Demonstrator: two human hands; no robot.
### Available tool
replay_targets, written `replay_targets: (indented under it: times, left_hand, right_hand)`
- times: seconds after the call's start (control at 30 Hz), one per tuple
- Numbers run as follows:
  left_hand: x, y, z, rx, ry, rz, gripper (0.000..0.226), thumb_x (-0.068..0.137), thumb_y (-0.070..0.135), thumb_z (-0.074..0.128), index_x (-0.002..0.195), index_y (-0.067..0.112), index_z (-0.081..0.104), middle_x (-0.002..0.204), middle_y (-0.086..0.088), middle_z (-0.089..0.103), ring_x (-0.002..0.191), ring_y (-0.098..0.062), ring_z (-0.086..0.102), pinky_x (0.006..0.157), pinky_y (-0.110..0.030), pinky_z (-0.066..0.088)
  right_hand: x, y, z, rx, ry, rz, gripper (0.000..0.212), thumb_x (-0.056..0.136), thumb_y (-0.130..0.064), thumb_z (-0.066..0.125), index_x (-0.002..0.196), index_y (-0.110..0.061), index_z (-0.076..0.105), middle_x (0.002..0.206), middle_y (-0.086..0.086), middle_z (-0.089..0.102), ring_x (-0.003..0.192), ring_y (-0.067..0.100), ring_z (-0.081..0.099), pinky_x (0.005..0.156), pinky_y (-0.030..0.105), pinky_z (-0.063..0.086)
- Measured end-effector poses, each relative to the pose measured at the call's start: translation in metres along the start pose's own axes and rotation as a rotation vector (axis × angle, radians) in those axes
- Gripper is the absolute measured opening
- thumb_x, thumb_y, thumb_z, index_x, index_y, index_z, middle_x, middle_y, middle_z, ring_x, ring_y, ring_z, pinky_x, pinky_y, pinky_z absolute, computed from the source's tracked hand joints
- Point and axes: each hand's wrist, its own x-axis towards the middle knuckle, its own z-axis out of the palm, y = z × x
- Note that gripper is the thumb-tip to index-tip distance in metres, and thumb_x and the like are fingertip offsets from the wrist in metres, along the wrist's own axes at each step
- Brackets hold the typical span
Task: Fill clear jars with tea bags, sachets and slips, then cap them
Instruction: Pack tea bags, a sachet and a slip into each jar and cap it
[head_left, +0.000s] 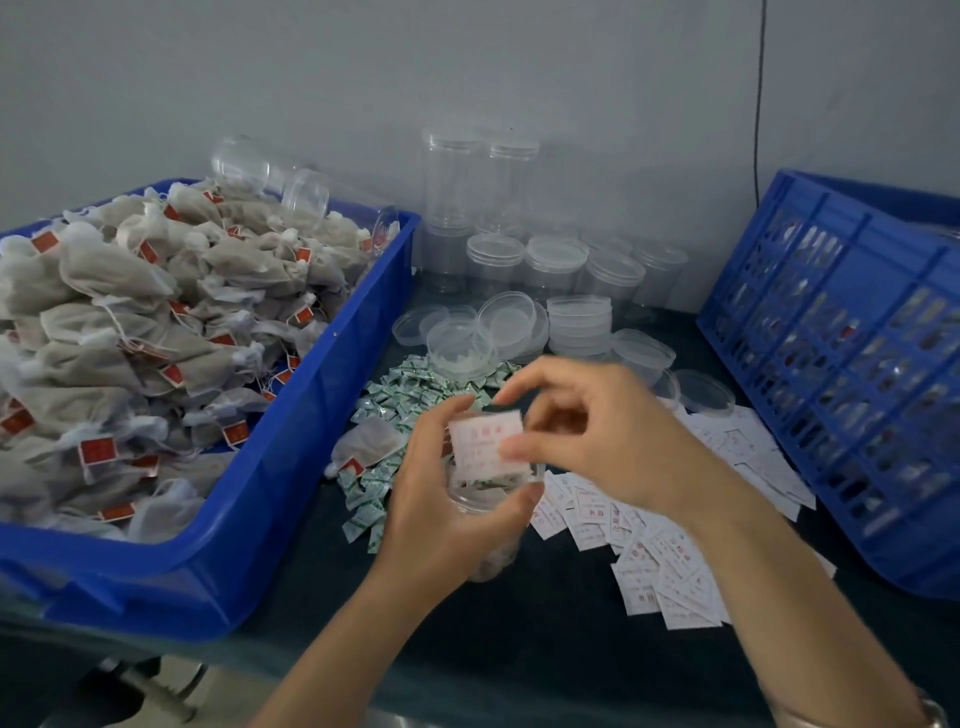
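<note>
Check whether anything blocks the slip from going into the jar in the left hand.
Nothing visible does. The right hand pinches the slip right at the open, uncapped mouth of the jar, which the left hand grips from the side, clear of the opening.

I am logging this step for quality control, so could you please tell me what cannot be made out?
Slip, head view: its print is motion-blurred, and fingers of the right hand cover one edge.
Jar, head view: the left hand wraps it, hiding most of its contents.
Blue crate, head view: cut off by the right edge; its slotted wall obscures what is inside.
Sachets, head view: print too small to read.
</note>
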Motion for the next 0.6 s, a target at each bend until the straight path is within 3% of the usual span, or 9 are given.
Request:
replay_targets:
  times: [0.1,0.2,0.33,0.4,0.47,0.53,0.6]
  left_hand:
    - [0.000,-0.001,-0.001,0.023,-0.005,0.019,0.080,0.068,0.015,0.086,0.134,0.025,0.042,0.122,0.009,0.055,0.114,0.004,0.052,0.087,-0.003,0.041]
    - [0.000,-0.002,-0.001,0.025,-0.010,0.034,0.081,0.068,0.021,0.087,0.134,0.027,0.041,0.123,0.012,0.055,0.117,0.003,0.050,0.094,-0.006,0.038]
    - [0.002,0.002,-0.002,-0.017,-0.024,0.007,0.084,0.062,0.042,0.082,0.134,0.034,0.039,0.121,0.021,0.054,0.118,0.005,0.049,0.094,-0.005,0.037]
    - [0.003,0.000,-0.003,-0.052,-0.042,0.009,0.094,0.058,0.050,0.080,0.138,0.034,0.033,0.120,0.027,0.052,0.116,0.008,0.050,0.091,-0.003,0.038]
    - [-0.001,-0.009,-0.006,-0.128,-0.067,-0.042,0.118,0.051,0.053,0.085,0.146,0.038,0.017,0.127,0.029,0.047,0.118,0.012,0.048,0.089,-0.005,0.043]
    - [-0.011,-0.018,-0.005,-0.184,-0.103,-0.136,0.135,0.038,0.056,0.091,0.142,0.060,0.004,0.134,0.038,0.038,0.119,0.018,0.044,0.084,-0.010,0.049]
    - [-0.020,-0.031,-0.006,-0.198,-0.141,-0.206,0.126,0.036,0.040,0.096,0.125,0.079,0.016,0.128,0.046,0.042,0.115,0.020,0.047,0.077,-0.006,0.049]
  right_hand:
    - [0.009,0.002,0.014,-0.282,-0.066,0.057,0.024,0.082,-0.024,0.082,0.095,-0.033,0.065,0.072,-0.011,0.068,0.062,0.000,0.057,0.061,0.018,0.045]
    - [0.016,0.002,0.013,-0.430,-0.105,0.072,0.027,0.082,-0.028,0.081,0.090,-0.036,0.057,0.075,-0.012,0.063,0.069,0.003,0.058,0.067,0.030,0.051]
    - [0.015,0.005,0.006,-0.324,0.013,-0.008,0.033,0.078,-0.038,0.083,0.089,-0.035,0.051,0.075,-0.011,0.051,0.063,0.000,0.048,0.058,0.019,0.040]
    - [0.013,0.005,-0.001,-0.211,0.094,0.024,0.038,0.077,-0.060,0.073,0.099,-0.035,0.055,0.087,-0.014,0.054,0.067,-0.009,0.050,0.060,0.014,0.041]
    - [0.008,0.004,-0.003,-0.220,-0.014,0.124,0.074,0.066,-0.085,0.058,0.122,-0.038,0.048,0.109,-0.020,0.052,0.074,-0.012,0.052,0.063,0.014,0.043]
    - [-0.002,0.002,0.004,-0.274,-0.186,0.177,0.103,0.057,-0.093,0.056,0.142,-0.042,0.028,0.129,-0.020,0.044,0.096,-0.005,0.056,0.082,0.027,0.053]
    - [-0.009,0.000,0.014,-0.359,-0.235,0.155,0.108,0.064,-0.086,0.064,0.150,-0.041,0.016,0.149,-0.015,0.035,0.124,0.012,0.052,0.100,0.042,0.048]
